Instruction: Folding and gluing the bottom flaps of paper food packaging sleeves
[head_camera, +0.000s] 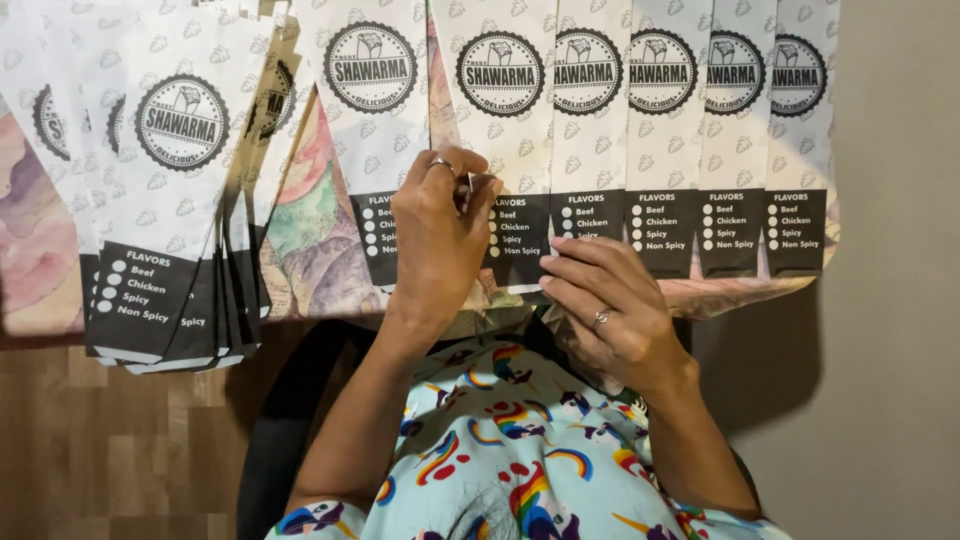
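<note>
Head view, looking down. Left hand (440, 235) is hovering over the middle of a row of white paper bags (660, 130), fingers curled in, thumb and fingertips pinching the edge of the middle bag (505, 150); a ring is showing on one finger. Right hand (610, 305) is lying just right of it, fingers stretched out flat and pressing down on the near end of the same bag, at its black panel; not gripping anything, also wearing a ring. The two hands are sitting near each other, not touching.

The bags are lying side by side, overlapping, across a marbled, multicoloured cloth (310, 240) on the desk (900, 300), each with a round black stamp at the far part and a black panel at the near end. A fanned stack (170, 200) of the same bags is lying at the left, well apart from the hands, its near end hanging over the wooden floor (110, 450). The person's patterned light-blue garment (510, 450) is filling the near centre.
</note>
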